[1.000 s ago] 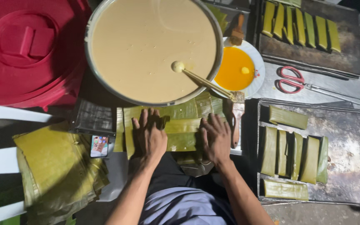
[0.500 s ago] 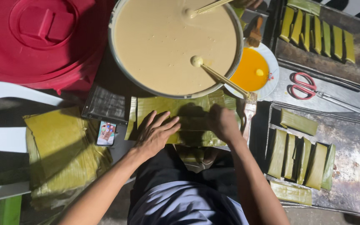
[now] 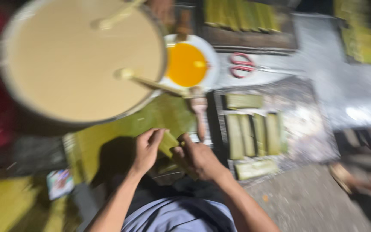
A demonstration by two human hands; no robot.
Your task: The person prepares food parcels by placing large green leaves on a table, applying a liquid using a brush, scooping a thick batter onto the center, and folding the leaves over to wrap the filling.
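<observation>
The picture is motion-blurred. My left hand [image 3: 147, 148] and my right hand [image 3: 196, 155] meet over a folded strip of green banana leaf [image 3: 168, 142], pinching it between the fingers of both hands. Beneath them a flat sheet of banana leaf [image 3: 121, 133] lies spread out. Just beyond stands a large round basin of pale cream batter [image 3: 80, 60] with a ladle [image 3: 151, 81] resting in it. A white bowl of orange liquid [image 3: 187, 64] stands beside the basin.
A metal tray [image 3: 305, 129] at the right holds several folded leaf parcels [image 3: 254, 133]. Red-handled scissors [image 3: 242, 65] lie behind it, near a second tray of parcels [image 3: 241, 17]. A stack of leaves [image 3: 5, 206] and a small packet [image 3: 59, 182] lie at the left.
My hands have come off the flat leaf and closed together on a folded strip. The view has swung left and tilted, now blurred.
</observation>
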